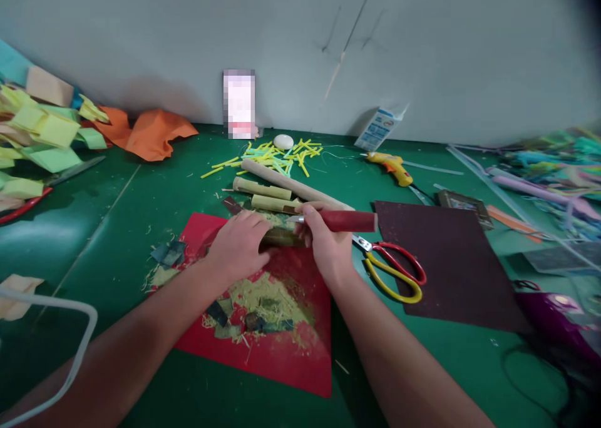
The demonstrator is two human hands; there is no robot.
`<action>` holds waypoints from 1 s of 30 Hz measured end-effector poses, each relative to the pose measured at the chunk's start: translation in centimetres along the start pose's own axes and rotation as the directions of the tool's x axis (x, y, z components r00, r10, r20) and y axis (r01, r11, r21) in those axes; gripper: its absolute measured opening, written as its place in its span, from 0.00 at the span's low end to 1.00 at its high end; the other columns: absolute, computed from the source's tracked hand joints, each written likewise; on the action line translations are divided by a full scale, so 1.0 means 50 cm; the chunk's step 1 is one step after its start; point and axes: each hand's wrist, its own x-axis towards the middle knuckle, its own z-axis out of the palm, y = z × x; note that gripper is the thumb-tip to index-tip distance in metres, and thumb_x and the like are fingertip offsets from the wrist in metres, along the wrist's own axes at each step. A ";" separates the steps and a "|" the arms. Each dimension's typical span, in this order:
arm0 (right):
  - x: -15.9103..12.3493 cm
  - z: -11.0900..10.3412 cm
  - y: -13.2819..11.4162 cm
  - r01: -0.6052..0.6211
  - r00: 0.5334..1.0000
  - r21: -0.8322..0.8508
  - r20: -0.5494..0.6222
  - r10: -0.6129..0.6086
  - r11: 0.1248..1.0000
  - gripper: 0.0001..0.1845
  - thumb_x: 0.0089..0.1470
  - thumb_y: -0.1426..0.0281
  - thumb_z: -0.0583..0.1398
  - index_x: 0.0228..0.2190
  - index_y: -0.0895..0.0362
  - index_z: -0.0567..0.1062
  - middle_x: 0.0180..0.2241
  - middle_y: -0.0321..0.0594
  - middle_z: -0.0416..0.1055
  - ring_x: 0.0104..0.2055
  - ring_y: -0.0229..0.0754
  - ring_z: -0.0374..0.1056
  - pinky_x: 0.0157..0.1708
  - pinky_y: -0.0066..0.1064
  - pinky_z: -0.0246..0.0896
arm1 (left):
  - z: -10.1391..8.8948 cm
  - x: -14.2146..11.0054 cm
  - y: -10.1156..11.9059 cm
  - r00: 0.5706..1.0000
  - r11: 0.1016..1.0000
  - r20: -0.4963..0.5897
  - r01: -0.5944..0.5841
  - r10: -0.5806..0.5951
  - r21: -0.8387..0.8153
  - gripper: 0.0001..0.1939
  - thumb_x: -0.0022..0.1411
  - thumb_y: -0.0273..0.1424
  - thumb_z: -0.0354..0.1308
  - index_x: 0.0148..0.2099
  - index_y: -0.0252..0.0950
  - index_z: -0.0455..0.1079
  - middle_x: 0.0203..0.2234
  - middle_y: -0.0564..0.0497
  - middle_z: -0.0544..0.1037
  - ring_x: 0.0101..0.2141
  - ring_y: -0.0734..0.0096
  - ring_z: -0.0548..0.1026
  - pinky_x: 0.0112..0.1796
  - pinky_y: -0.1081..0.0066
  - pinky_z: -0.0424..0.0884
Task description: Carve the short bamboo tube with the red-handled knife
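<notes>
Spanning gap between your hands, bamboo piece (284,237) sits over far part of red mat (300,375). Your left hand (239,241): palm down, fingers bent, thumb opposite, clamped on piece's left end; left forearm (145,328) slants from lower left. Your right hand (327,243): closed round red-handled knife (350,221), blade pointing left above piece; right forearm (399,353) slants from lower right. Shavings (277,296) on mat between forearms; scissors (392,267) just right of right hand.

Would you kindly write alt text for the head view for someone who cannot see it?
A person's right hand holds a red-handled knife beside a bamboo piece in the left hand, above a red sheet strewn with shavings; scissors lie nearby.
</notes>
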 end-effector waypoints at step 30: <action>0.007 0.017 0.017 0.236 0.967 -0.292 0.168 -0.193 0.927 0.11 0.47 0.67 0.57 0.16 0.54 0.66 0.18 0.33 0.62 0.23 0.36 0.57 0.27 0.34 0.55 | 0.018 0.004 0.015 0.992 0.982 -0.055 -0.107 0.116 0.154 0.16 0.62 0.42 0.59 0.37 0.32 0.73 0.34 0.42 0.76 0.40 0.53 0.72 0.39 0.58 0.66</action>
